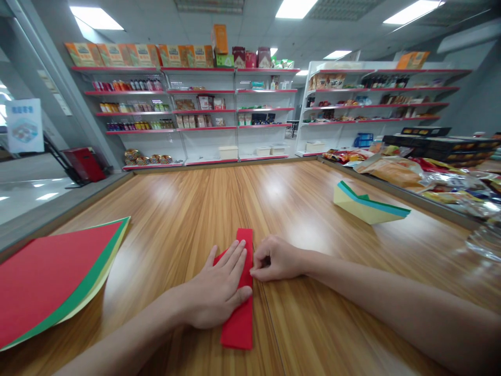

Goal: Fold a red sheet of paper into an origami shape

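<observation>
A strip of folded red paper [243, 326] lies lengthwise on the wooden table, with a slanted flap showing at its left side. My left hand [217, 290] rests flat on the strip, fingers stretched out, and covers much of its middle. At the strip's right edge my right hand [279, 258] is curled into a loose fist, its thumb side against the fold. Nothing shows inside that fist.
Red, green and pale yellow paper sheets [58, 266] are stacked at the left. A folded paper boat [366, 206] stands at the right. Packaged snacks [395, 169] and dark boxes [438, 146] lie beyond the table's right rim. Stocked shelves [203, 128] line the back.
</observation>
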Available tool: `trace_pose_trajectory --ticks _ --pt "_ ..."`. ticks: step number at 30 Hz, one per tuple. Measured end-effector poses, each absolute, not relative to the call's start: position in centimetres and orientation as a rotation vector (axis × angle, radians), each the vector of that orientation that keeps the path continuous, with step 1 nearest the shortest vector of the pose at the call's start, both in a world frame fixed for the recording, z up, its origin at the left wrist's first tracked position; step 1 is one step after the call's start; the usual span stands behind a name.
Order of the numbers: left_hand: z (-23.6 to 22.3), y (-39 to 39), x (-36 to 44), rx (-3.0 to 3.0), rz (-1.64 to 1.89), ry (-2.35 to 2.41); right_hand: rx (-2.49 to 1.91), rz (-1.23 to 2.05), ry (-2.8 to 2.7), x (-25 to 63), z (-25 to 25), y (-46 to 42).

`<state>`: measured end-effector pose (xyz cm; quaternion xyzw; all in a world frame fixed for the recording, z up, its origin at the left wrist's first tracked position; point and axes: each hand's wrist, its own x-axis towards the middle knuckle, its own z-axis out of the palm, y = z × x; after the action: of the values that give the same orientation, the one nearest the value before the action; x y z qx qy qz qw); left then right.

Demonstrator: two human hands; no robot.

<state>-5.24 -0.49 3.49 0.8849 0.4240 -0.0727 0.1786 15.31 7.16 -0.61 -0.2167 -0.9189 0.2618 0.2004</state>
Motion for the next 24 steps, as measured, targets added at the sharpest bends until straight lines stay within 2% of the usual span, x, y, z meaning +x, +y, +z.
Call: trace_pose_trajectory --ticks 15,24 --pt "3.2 -0.5 -5.4 2.536 -0.192 1.168 -0.852 0.589 -2.523 15.3 0.1 9.1" --pt "3.0 -0.3 -5.5 2.638 -0.083 1.188 -0.659 0.656 -2.543 14.9 -0.3 5.6"
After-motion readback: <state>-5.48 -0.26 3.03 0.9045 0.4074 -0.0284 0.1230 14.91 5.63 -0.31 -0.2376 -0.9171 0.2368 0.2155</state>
